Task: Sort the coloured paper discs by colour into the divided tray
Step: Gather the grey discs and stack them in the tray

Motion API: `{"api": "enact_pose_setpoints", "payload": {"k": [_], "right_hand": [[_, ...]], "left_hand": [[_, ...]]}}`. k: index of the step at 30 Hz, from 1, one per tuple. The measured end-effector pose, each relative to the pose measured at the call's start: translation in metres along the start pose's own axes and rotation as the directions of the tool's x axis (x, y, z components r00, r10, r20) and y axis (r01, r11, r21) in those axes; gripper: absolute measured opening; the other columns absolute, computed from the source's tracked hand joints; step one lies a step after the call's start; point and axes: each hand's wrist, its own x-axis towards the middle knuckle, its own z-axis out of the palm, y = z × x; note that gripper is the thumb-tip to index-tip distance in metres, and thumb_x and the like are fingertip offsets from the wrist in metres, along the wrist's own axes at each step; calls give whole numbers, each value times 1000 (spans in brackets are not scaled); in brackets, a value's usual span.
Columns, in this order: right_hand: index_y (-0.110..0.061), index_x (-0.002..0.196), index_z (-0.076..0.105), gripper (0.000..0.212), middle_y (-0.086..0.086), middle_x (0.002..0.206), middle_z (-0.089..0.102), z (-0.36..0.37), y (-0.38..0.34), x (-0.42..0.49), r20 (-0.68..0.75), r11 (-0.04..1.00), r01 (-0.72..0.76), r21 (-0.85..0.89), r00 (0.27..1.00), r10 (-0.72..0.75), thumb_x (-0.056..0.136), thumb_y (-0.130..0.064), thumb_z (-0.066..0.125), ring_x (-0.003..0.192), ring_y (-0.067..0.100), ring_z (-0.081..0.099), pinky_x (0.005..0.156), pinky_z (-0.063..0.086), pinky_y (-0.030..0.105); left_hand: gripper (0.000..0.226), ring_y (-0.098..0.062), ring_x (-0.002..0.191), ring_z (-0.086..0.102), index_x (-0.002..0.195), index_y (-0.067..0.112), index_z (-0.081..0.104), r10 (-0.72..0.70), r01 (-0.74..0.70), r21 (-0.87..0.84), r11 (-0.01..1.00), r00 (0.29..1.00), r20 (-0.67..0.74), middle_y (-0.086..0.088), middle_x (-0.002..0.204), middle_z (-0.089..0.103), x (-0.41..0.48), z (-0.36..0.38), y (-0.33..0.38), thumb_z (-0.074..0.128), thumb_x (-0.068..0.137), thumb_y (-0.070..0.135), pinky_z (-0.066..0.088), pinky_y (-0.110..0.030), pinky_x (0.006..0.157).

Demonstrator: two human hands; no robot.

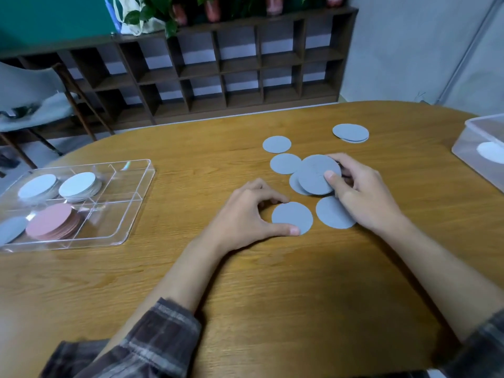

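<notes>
The right hand [362, 192] pinches a small stack of grey discs [317, 174], thumb on top and fingers underneath, tilted up off the bench [245, 282] — a grip that reads as gathering several of 1 colour before a single trip. How many discs the stack holds cannot be told; at least 2 edges show.

The left hand [245, 214] is curled with thumb and fingertips touching the rim of a single grey disc [292, 217] lying flat just beside it, probably working an edge up, since thin paper lies tight to the wood. It is not yet lifted.

Another grey disc [334, 214] lies partly under the right hand's palm. Beyond the right hand's fingers sit 2 more loose grey discs [285, 163] and, further off, a little pile of grey ones [350, 133].

The divided tray [136, 203] stands well away on the outer side of the left hand. A near compartment holds a pink stack [51, 221]; 2 far compartments hold pale stacks [77, 185]. The grey disc already in the tray [11, 229] is cut off by the frame edge, so its compartment cannot be fully made out. Clear walls and glare make the dividers hard to trace.

A clear tub [474, 137] beyond the right hand's outer side is cut off too — something pale lies inside it, unidentifiable.
</notes>
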Motion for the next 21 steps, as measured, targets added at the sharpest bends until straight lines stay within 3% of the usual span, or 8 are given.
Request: {"api": "enact_pose_setpoints", "payload": {"k": [4, 7, 10, 12, 14, 17, 21], "right_hand": [[-37, 123, 63, 28, 5, 98, 74, 3, 2, 4, 22, 998, 44, -51, 999, -43, 103, -21, 53, 93, 29, 67, 85, 53, 51], [-41, 127, 63, 33, 11, 99, 74, 6, 0, 6, 41, 998, 45, -46, 998, -43, 103, -21, 53, 90, 31, 66, 84, 53, 50], [-40, 132, 64, 36, -4, 81, 70, 9, -3, 4, 74, 1000, 18, -20, 997, -17, 104, -20, 52, 74, 22, 60, 77, 50, 38], [-37, 134, 64, 36, -14, 68, 61, 11, -5, 3, 101, 1000, 0, 14, 995, -1, 106, -19, 50, 68, 10, 55, 74, 46, 32], [-37, 132, 66, 37, -7, 66, 60, 14, -7, 2, 119, 998, -13, 59, 993, 6, 107, -18, 46, 66, 6, 55, 73, 47, 30], [-38, 130, 67, 39, 7, 69, 60, 16, -10, 0, 144, 994, -11, 113, 990, -6, 109, -17, 41, 68, 15, 56, 76, 50, 37], [-42, 133, 64, 40, 4, 75, 62, 16, -11, -1, 173, 996, -9, 87, 985, -7, 110, -20, 39, 75, 21, 60, 83, 50, 42]], "left_hand": [[42, -6, 80, 55, 104, 31, 73, -33, 25, -127, 992, 998, -56, 11, 97, 67, 3, -2, 2, 95, 69, 35, 42, -11, 75], [27, -7, 68, 54, 99, 26, 73, -79, 50, -308, 950, 993, -83, 6, 87, 70, 5, -1, 1, 90, 78, 23, 45, -20, 68], [19, -10, 68, 55, 97, 22, 73, -103, 29, -426, 904, 983, -152, -1, 82, 69, 8, 2, 0, 86, 84, 17, 48, -29, 66], [17, -15, 69, 58, 96, 22, 72, -121, 13, -438, 899, 968, -218, -6, 82, 70, 8, 4, 3, 85, 86, 17, 50, -31, 67], [19, -16, 67, 60, 96, 21, 69, -133, 6, -419, 908, 952, -276, -6, 81, 69, 7, 9, 6, 85, 85, 17, 52, -29, 66], [26, -17, 66, 65, 105, 22, 69, -168, 24, -407, 913, 931, -324, 1, 89, 70, 7, 15, 10, 86, 84, 20, 53, -22, 66], [32, -11, 71, 72, 119, 27, 77, -187, 67, -336, 939, 922, -339, 11, 95, 78, 9, 16, 10, 83, 87, 28, 53, -19, 70]]}}
